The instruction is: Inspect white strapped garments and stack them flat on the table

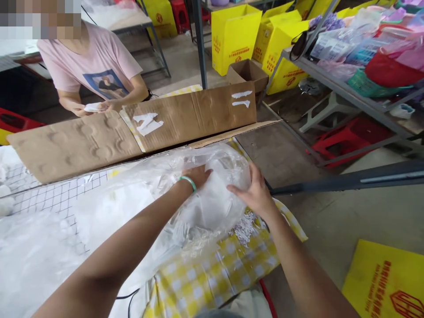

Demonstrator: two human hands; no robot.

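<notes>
A large clear plastic bag (212, 207) with white, soft-looking contents lies on the table in front of me. My left hand (198, 176), with a pale green bangle at the wrist, reaches into the folds of the bag; its fingers are mostly hidden by the plastic. Around the right end of the bag curls my right hand (255, 192), thumb on the near side and fingers behind, gripping the plastic. Small whitish-purple bits (244, 229) are scattered beside the bag, below my right hand.
A yellow checked cloth (212, 276) covers the table's near edge. Cardboard (195, 117) stands as a divider; beyond it a person in a pink shirt (96, 66) handles something white. A metal rack (331, 88) with baskets is at right, yellow boxes (233, 37) behind.
</notes>
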